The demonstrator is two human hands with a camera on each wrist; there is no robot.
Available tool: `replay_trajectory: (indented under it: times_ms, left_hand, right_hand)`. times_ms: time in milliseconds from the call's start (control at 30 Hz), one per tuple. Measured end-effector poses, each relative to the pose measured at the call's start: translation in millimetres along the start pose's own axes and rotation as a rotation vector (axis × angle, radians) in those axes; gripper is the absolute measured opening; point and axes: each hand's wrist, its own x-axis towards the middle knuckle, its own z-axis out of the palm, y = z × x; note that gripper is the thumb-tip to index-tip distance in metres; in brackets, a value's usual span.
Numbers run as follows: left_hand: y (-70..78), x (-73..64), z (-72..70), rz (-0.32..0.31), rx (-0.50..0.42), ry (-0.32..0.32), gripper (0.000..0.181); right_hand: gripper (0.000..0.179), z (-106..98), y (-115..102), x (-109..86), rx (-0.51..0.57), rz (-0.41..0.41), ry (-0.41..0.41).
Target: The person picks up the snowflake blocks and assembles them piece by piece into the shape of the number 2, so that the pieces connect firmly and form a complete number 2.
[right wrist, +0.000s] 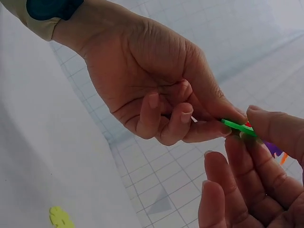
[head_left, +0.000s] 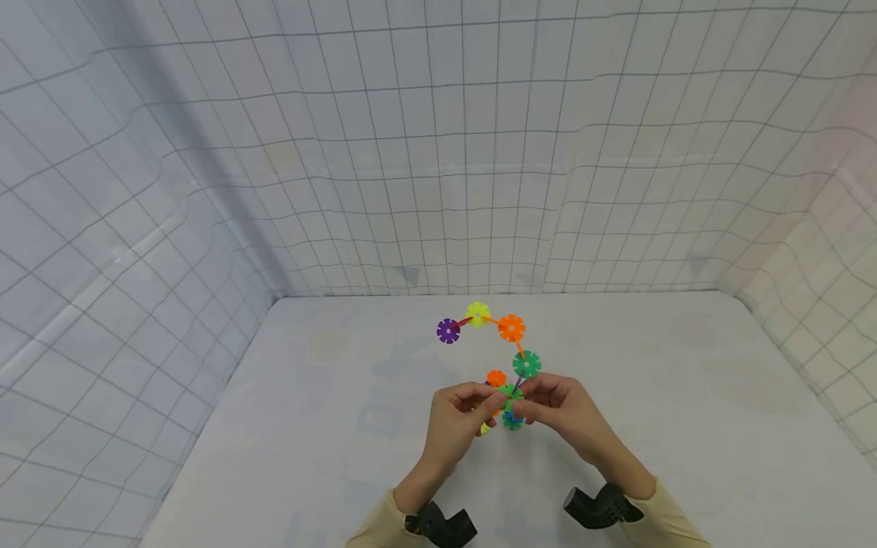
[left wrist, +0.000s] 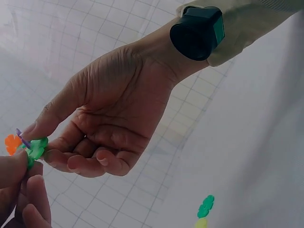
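Note:
A curved chain of slotted plastic snowflake discs reaches away from my hands in the head view. It runs from a purple disc point(head_left: 448, 331) through a yellow disc point(head_left: 478, 313) and an orange disc point(head_left: 511, 327) to a dark green disc point(head_left: 527, 364); thinner pieces between them stand edge-on. At its near end, my left hand point(head_left: 455, 418) and right hand point(head_left: 565, 415) meet fingertip to fingertip. Both pinch a bright green disc point(right wrist: 237, 126) between thumb and fingers. Beside it, in the left wrist view, a purple disc point(left wrist: 23, 138) is partly covered by my left thumb.
Close to the hands are another orange disc point(head_left: 496, 377), a teal disc point(head_left: 512, 422) and a yellow disc point(head_left: 485, 428), partly hidden. Whether these join the chain I cannot tell. A white tabletop point(head_left: 308, 426) lies below, with white grid-lined curtains point(head_left: 438, 190) around it.

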Motion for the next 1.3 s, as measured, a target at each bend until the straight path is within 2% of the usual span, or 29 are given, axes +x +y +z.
replay_trajectory:
  times_ms: [233,333,500,600,800,900,1000,1133,1300]
  left_hand:
    - [-4.0,3.4,-2.2,-0.035,0.030,-0.064,0.013]
    - [-17.2,7.3,-5.9,-0.058,0.058,-0.082,0.015]
    - [-42.3,13.3,-12.0,-0.056,0.131,-0.051,0.020]
    - [-55.2,15.8,-15.1,-0.050,0.279,-0.056,0.023]
    - [-83.5,13.8,-22.4,-0.043,0.735,-0.099,0.021]
    - [-90.9,11.4,-24.9,-0.044,0.854,-0.116,0.026]
    - [-95.2,10.5,-26.5,-0.073,0.880,-0.120,0.034]
    - [-97.1,9.6,-27.1,-0.112,0.875,-0.122,0.036]
    - [-97.7,9.8,-28.3,-0.112,0.889,-0.131,0.032]
  right_hand:
    - [0.015,0.1,-1.7,-1.1,-0.022,-0.057,0.006]
    - [0.016,-1.8,-1.0,-0.5,-0.027,-0.059,0.029]
    - [0.017,-6.9,-0.9,0.0,-0.014,-0.055,0.083]
    - [0.015,-9.8,-2.0,-0.3,0.002,-0.054,0.111]
    - [0.012,-12.1,-4.1,-1.5,0.036,-0.069,0.122]
    - [0.012,-12.7,-4.8,-2.0,0.045,-0.088,0.115]
    - [0.013,-13.3,-5.9,-2.1,0.052,-0.093,0.113]
    - [0.016,-14.2,-7.5,-1.8,0.045,-0.094,0.113]
    - [0.015,-15.7,-7.8,-1.6,0.043,-0.102,0.107]
